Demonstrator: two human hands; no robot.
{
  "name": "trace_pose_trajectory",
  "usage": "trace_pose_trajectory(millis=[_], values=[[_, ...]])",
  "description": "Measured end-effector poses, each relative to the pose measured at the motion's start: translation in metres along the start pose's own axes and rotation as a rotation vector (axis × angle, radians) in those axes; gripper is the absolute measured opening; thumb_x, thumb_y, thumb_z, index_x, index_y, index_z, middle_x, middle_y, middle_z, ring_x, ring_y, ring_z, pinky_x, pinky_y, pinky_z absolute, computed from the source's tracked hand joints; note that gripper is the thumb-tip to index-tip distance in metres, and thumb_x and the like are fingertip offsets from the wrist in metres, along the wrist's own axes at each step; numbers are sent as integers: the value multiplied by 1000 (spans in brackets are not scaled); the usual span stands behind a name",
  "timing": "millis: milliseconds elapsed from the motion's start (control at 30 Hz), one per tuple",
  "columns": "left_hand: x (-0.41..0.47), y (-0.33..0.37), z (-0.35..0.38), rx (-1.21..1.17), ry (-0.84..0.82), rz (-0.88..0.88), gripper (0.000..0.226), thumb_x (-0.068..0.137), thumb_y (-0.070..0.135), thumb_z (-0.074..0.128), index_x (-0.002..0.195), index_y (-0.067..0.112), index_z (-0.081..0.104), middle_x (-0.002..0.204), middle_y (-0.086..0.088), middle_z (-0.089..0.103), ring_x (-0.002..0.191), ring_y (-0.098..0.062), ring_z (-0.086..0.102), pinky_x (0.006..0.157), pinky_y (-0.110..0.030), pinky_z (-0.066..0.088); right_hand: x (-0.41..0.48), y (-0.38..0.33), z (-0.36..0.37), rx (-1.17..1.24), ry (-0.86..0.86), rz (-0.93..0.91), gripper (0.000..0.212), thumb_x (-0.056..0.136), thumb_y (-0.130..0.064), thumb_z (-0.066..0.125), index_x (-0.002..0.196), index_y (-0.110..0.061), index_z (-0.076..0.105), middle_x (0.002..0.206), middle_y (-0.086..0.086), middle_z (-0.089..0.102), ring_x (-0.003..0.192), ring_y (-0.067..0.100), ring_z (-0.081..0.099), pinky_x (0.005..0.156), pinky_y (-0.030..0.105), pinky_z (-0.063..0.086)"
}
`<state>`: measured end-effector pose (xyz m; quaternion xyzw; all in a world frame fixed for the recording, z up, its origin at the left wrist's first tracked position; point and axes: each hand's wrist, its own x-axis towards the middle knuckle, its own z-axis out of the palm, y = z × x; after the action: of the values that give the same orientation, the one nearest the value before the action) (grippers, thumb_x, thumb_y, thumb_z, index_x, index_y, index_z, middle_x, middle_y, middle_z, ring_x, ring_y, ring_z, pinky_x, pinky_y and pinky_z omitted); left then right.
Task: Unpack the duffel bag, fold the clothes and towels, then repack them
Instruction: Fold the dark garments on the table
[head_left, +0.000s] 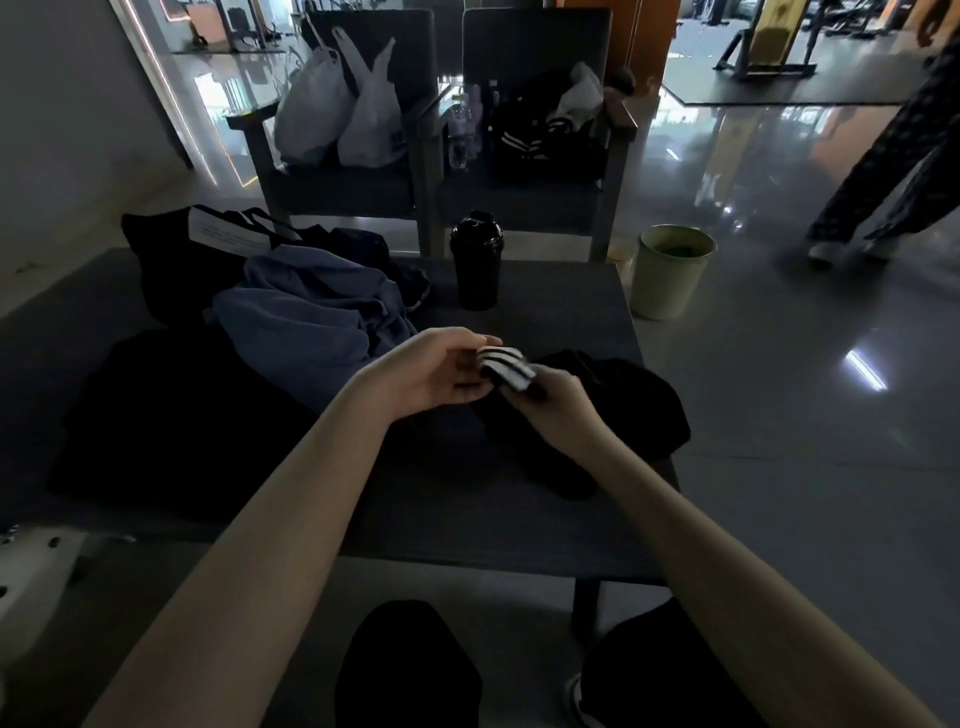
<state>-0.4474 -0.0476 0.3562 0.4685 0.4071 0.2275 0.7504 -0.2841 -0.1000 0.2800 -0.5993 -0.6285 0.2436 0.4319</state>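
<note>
Both hands meet over the middle of the dark table (545, 519), holding a small white sock with black stripes (506, 366). My left hand (436, 371) grips its left end and my right hand (558, 402) pinches its right end from below. A crumpled blue garment (317, 312) lies to the left behind my hands. A flat black garment (171, 431) covers the table's left part. A dark piece of clothing (623, 410) lies under and right of my right hand. The black duffel bag (176, 260) sits at the back left, partly hidden by the blue garment.
A black shaker bottle (476, 262) stands at the table's far edge. A green bin (670, 270) is on the floor to the right. Two chairs behind hold white plastic bags (343, 109) and a dark jacket (545, 135). A person's legs (883, 171) pass at far right.
</note>
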Motion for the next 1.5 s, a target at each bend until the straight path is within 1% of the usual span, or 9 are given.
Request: trace_pose_trajectory(millis=[267,467,567,700,900,1133,1267,1367,1500], values=[[10,-20,5,475,-8,223,69,79,-7,65,141,13,42,124,-5,58,106,-11,59,91,-23,47,-6,-23,-44,487,24,330,19,97,-19,51,82,-15,64,68,-2,64,57,6,59,54,20,46],[22,-23,36,550,282,368,10,83,3,63,83,11,69,72,-3,63,66,-11,59,62,-22,46,-18,-24,-62,259,-102,269,12,86,-31,66,95,-23,66,77,-8,66,68,2,63,62,16,49],[23,-16,42,571,325,425,16,80,2,65,91,13,69,78,0,66,72,-7,61,68,-20,48,-21,-27,-68,143,-128,168,14,88,-17,65,75,-19,63,61,-10,60,51,-3,56,52,14,42],[21,-17,45,466,98,316,30,84,24,71,111,17,61,93,5,68,80,-2,65,67,-13,49,-16,-33,-81,516,65,269,11,94,-17,56,90,-12,65,78,2,68,65,7,64,60,19,51],[44,-44,44,1017,163,344,22,78,28,76,96,19,69,95,3,54,96,-15,53,89,-29,45,-12,-33,-100,699,129,281,16,97,-17,50,101,-13,65,96,5,69,83,13,66,76,25,54],[28,-21,52,895,53,445,25,81,15,72,72,27,51,75,9,55,67,-3,54,62,-16,41,-15,-1,-119,3,128,369,47,80,-24,73,122,-11,55,113,8,63,103,20,61,89,35,51],[26,-19,64,1051,77,606,23,80,16,73,75,27,53,75,13,56,69,0,54,64,-18,40,-17,-7,-111,-381,-112,168,77,76,-13,68,144,-26,34,151,-4,27,138,18,21,110,36,25],[24,-16,72,1135,131,691,17,80,22,73,79,28,56,73,13,58,71,-6,57,69,-25,45,-18,-19,-102,-257,-361,105,49,78,-13,70,121,-31,56,123,-11,55,113,9,51,95,29,41],[24,-9,70,1456,224,674,10,83,37,67,83,30,60,72,13,53,86,-11,55,94,-34,33,-17,-18,-104,-301,-153,83,13,87,-15,62,78,-24,66,73,1,63,67,15,59,63,29,47]])
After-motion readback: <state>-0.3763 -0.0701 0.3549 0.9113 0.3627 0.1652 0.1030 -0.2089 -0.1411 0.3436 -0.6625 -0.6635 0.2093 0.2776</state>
